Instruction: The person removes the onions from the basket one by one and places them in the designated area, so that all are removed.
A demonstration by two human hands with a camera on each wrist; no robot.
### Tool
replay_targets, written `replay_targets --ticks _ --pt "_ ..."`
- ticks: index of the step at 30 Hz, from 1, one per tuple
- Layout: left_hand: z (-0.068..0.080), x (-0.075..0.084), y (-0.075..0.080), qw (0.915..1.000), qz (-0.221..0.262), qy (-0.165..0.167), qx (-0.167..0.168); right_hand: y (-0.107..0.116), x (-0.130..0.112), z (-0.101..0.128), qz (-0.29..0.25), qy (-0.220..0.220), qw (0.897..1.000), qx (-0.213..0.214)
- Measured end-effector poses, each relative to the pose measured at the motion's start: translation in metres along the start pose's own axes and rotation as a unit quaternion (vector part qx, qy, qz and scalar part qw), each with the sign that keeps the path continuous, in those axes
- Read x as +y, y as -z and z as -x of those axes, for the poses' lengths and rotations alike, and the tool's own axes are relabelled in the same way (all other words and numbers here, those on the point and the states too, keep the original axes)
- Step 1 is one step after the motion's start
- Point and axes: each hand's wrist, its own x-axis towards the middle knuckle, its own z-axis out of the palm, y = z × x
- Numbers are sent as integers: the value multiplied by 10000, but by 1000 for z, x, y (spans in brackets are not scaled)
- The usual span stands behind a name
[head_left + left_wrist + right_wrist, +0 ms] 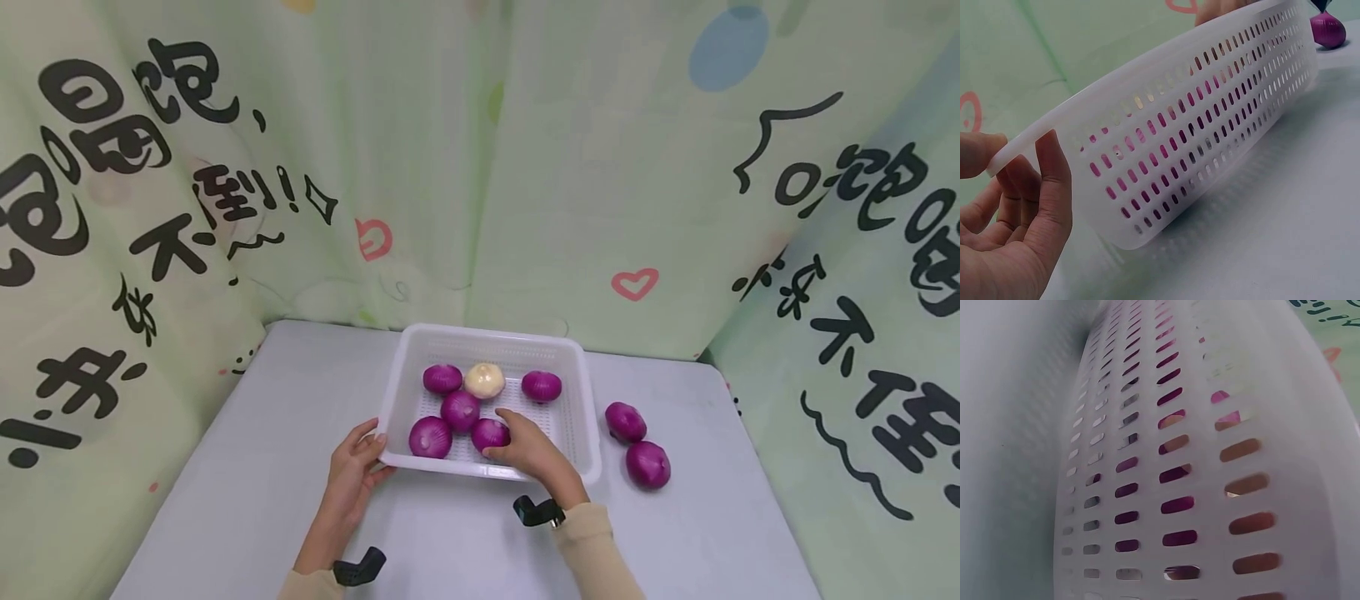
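A white perforated basket (pixel 495 335) sits on the grey table, holding several purple onions (pixel 460 409) and one pale yellow onion (pixel 484 380). My left hand (pixel 369 452) grips the basket's near-left corner, thumb on the rim and fingers against the wall. The left wrist view shows this left hand (pixel 1029 181) at the slotted basket wall (pixel 1210 125). My right hand (pixel 512 438) reaches over the near rim and curls round a purple onion (pixel 483 431) at the basket's front. The right wrist view shows only the basket wall (pixel 1147 456), with purple showing through the slots.
Two more purple onions (pixel 625 421) (pixel 648 463) lie on the table just right of the basket; one purple onion (pixel 1327 29) shows in the left wrist view. Printed green curtains (pixel 525 167) close in the table at the back and both sides.
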Motion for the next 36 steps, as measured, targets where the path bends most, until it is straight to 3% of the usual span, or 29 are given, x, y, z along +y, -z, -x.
replay_targets --ticks 22,36 --pt "-1 -2 2 10000 10 -75 45 -1 2 -3 239 120 9995 -153" --pt "-2 -2 1 10000 28 -84 4 -1 0 -4 -241 -115 9996 59"
